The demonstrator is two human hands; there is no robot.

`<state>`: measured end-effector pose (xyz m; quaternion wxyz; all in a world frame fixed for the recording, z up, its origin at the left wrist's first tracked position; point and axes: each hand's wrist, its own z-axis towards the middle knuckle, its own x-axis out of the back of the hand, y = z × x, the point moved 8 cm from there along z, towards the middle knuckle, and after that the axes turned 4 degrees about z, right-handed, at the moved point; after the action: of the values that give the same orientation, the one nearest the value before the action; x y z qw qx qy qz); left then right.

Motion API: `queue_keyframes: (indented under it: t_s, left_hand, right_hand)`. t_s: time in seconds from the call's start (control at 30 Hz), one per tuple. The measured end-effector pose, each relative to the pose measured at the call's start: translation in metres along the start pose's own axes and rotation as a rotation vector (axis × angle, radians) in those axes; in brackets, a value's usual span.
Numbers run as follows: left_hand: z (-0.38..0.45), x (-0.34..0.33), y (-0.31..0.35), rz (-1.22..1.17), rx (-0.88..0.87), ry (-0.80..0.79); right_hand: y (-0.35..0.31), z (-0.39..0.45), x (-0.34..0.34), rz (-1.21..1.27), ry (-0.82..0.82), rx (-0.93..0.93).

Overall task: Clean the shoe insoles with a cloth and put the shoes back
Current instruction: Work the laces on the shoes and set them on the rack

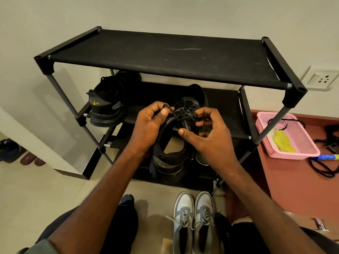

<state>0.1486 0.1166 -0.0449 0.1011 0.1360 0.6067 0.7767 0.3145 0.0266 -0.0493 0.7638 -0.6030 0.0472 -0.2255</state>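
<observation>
While the left hand (146,129) pinches a lace loop (169,110) between thumb and forefinger, the right hand (211,136) curls round the shoe's (172,158) tongue. The shoe sits at centre before the rack (165,57); its mate (108,105) at 10 o'clock, basket (293,149) at 3, grey sneakers (194,217) at 6.

Both bare forearms reach forward, left hand (148,129) and right hand (211,138) close together, fingers (201,114) curled, pinching.
</observation>
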Motion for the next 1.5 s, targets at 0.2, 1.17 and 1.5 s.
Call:
queue_keyframes:
  t_s: [0.2, 1.17, 1.5]
  left_hand:
    - [-0.008, -0.002, -0.002, -0.090, 0.016, -0.117]
    - [-0.036, -0.009, 0.018, 0.606, -0.268, 0.205]
    - [-0.036, -0.011, 0.019, 0.565, -0.240, 0.238]
  right_hand:
    - [0.000, 0.000, 0.002, 0.008, 0.032, 0.015]
    - [-0.008, 0.007, 0.006, -0.100, -0.020, 0.155]
    - [-0.002, 0.007, 0.009, 0.058, -0.027, 0.043]
